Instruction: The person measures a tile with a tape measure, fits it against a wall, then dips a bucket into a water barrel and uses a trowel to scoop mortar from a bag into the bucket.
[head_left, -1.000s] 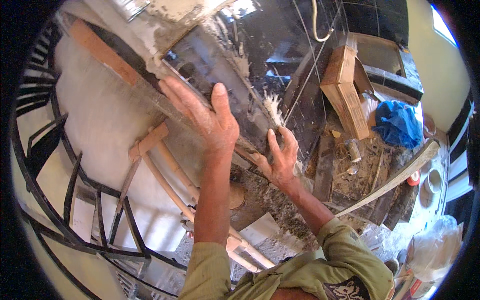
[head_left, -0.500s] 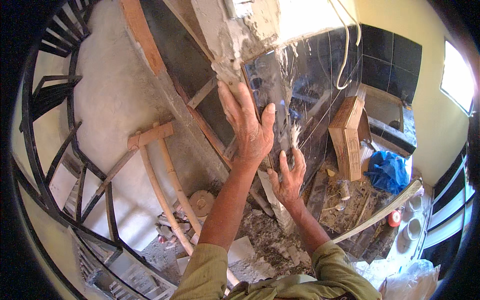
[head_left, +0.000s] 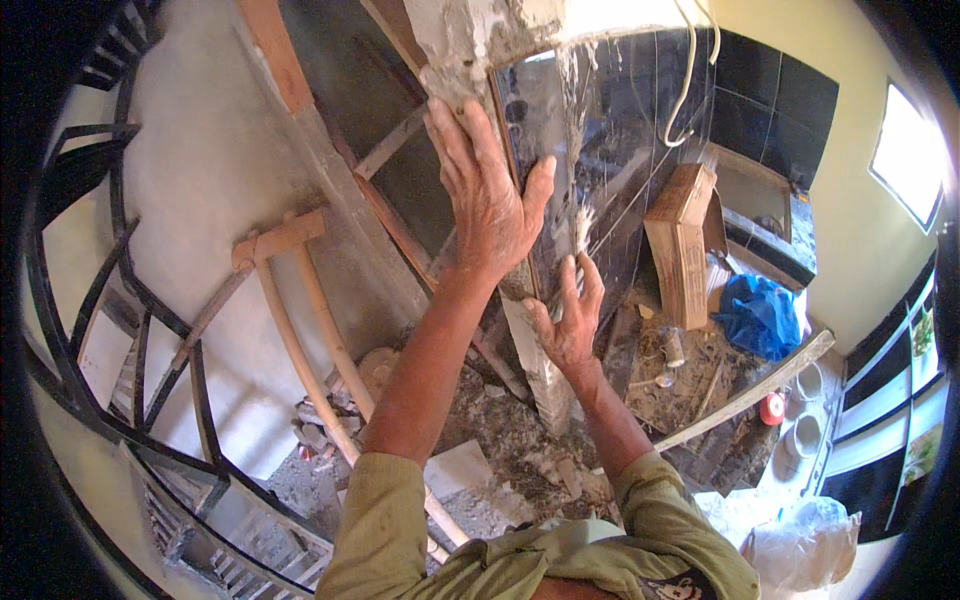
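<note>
My left hand [head_left: 490, 205] lies flat along the upright corner of a rough masonry pillar [head_left: 455, 40], its fingers stretched upward and its thumb over the edge of a dark glossy tile [head_left: 535, 115]. Smears of pale mortar streak the tile's face. Lower on the same tile, my right hand [head_left: 570, 325] rests with its fingers pointing up and spread. Neither hand holds anything. Beneath the tile, the bare rough pillar edge [head_left: 535, 365] runs down to the debris. What lies under my left palm is hidden.
Left of the pillar stand wooden poles joined by a crosspiece [head_left: 280, 240] and a black metal railing [head_left: 125, 430]. At right are a cardboard box [head_left: 682, 250], a blue plastic bag [head_left: 757, 315], a long wooden strip [head_left: 750, 390] and white buckets [head_left: 803, 436]. Rubble [head_left: 480, 415] covers the floor below.
The view has shifted, so the pillar and surroundings sit higher in the picture. Both hands stay against the tile and its edge, with the left hand's fingers a little straighter.
</note>
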